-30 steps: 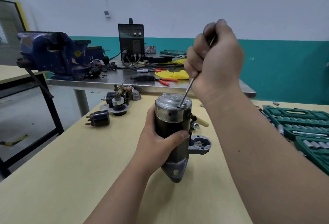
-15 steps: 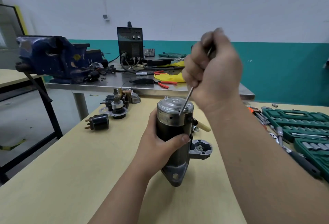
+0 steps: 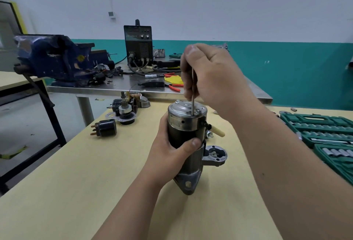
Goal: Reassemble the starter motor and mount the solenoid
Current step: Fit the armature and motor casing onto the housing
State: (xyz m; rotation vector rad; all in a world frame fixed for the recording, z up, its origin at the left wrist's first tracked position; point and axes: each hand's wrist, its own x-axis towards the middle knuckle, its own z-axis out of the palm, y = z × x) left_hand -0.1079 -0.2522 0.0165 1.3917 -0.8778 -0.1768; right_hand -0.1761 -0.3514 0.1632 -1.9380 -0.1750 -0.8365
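The starter motor (image 3: 188, 136) stands upright mid-tabletop (image 3: 76, 192), long axis vertical, silver end cap up and mounting nose down on the wood. The left hand (image 3: 168, 155) wraps around its dark body. The right hand (image 3: 210, 79) pinches a thin metal rod (image 3: 192, 96), near vertical, tip on the cap. Bare wood runs forward and left to the edge. A green socket set case (image 3: 324, 136) lies near on the right.

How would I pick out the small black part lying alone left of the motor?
On the wooden table, the left hand grips the upright motor while the right hand holds a rod to its top. Left of the motor lie loose parts; the black cylinder lies nearest the camera, on its side, alone. Only it has copper prongs at its left end.
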